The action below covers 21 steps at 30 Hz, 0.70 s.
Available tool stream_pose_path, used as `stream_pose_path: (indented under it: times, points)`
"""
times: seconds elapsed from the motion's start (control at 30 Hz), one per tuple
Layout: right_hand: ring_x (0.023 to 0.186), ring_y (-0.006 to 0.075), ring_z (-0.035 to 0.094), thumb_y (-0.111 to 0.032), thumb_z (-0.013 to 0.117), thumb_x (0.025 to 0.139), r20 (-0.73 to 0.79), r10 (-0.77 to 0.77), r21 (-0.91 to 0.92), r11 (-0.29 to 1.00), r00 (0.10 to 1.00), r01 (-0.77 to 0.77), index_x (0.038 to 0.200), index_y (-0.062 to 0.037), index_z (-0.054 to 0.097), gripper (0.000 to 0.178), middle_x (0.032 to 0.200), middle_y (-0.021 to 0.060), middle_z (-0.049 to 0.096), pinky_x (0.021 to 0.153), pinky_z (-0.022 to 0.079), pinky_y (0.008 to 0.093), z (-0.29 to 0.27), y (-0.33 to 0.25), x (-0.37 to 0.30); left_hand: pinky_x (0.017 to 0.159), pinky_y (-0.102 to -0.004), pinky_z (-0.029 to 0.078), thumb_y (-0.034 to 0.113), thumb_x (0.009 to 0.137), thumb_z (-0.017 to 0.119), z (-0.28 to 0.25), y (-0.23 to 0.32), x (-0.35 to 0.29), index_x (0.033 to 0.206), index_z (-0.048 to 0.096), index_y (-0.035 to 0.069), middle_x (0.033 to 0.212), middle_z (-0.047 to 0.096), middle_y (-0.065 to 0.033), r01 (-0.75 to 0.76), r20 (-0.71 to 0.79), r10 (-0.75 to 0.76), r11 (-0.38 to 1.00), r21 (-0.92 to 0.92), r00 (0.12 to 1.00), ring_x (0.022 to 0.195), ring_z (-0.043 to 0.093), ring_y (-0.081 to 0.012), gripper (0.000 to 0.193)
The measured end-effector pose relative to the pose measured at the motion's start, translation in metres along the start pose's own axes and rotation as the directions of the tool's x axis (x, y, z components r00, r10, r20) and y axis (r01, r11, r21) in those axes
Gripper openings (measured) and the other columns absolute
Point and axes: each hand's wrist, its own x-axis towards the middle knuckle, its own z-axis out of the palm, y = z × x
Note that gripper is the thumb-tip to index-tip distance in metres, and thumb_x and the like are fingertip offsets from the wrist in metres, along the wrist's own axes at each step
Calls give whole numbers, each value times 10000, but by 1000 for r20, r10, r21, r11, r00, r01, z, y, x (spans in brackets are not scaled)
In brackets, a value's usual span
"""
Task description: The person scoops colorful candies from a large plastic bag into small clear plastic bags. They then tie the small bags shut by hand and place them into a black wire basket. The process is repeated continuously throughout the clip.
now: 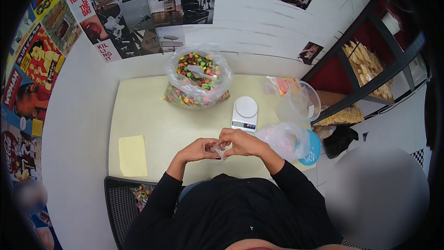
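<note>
Close in front of my body, above the near edge of the table, my left hand (200,150) and my right hand (243,143) meet around a small clear plastic bag (219,150). Fingers of both hands pinch it; whether anything is inside cannot be made out. Just beyond the right hand stands a white kitchen scale (245,119) with nothing on its round plate. Farther back, a large open clear bag (196,96) is full of round, many-coloured candies, and a whitish translucent scoop (202,71) lies on top of them.
Right of my hands, a clear plastic bag bundle (282,140) partly covers a blue lid (313,149). Behind it are a clear tub (298,104) and a pink-and-yellow packet (283,84). A yellow sheet (132,156) lies left. A dark-framed shelf (354,93) rises at right; a chair (112,208) stands lower left.
</note>
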Motion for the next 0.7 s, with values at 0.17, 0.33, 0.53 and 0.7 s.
stream_pose_path:
  times: [0.17,0.33,0.53,0.7]
  points:
    - [877,285,602,-92,791,701,89,-74,-125,989,993,84,1009,12,610,372,981,101,558,771,502,370,-14,-15,29,878,-303,494,75,847,694,-17,-2,-3,1160,610,-10,1044,674,-53,0,63,0,1000,-3,998,941,619,-125,335]
    - [903,308,584,-117,651,847,32,-73,-77,994,997,76,1004,-5,590,202,950,109,547,764,474,413,-34,-25,64,886,-298,495,24,851,657,-31,-5,-1,1128,621,-3,1038,675,-74,-60,-149,21,962,-266,989,936,640,-151,280]
    - [981,321,577,-135,616,859,-432,-123,-463,881,893,-103,996,-17,647,184,1037,146,592,858,456,424,-83,37,141,841,-258,494,-7,862,635,-57,-5,9,1102,631,-7,1005,664,-57,-190,-563,77,971,-145,823,919,622,-119,240]
    - [956,305,562,-152,672,807,-441,-126,-744,605,889,-283,952,-48,654,179,991,121,602,783,457,416,-78,86,177,826,-247,489,-6,850,651,-76,-5,19,1085,634,-11,975,660,-53,-282,-772,152,959,-36,617,889,601,-105,236]
